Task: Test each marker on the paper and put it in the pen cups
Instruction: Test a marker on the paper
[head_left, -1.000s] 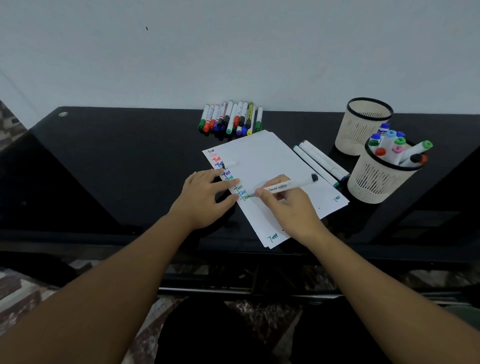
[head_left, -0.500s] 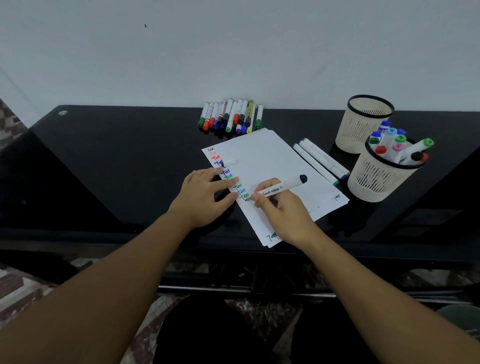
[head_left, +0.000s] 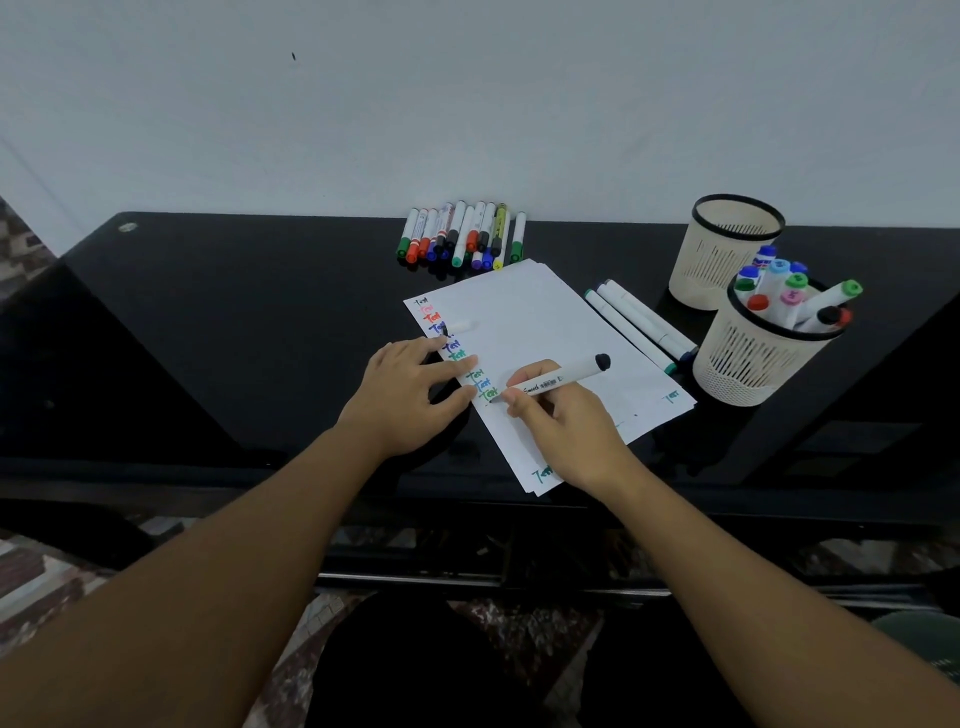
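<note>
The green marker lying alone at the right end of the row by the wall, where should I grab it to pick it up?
Pinch the green marker around its white middle, coming straight down from above. It lies flat on the black table with its green cap toward you, and a small gap separates it from the row of markers, so fingers fit on both sides.

The left hand (head_left: 402, 395) is lying palm down with its fingers spread flat. The right hand (head_left: 558, 423) is pinching a marker (head_left: 558, 382) between curled fingers, both forearms reaching forward.
</note>
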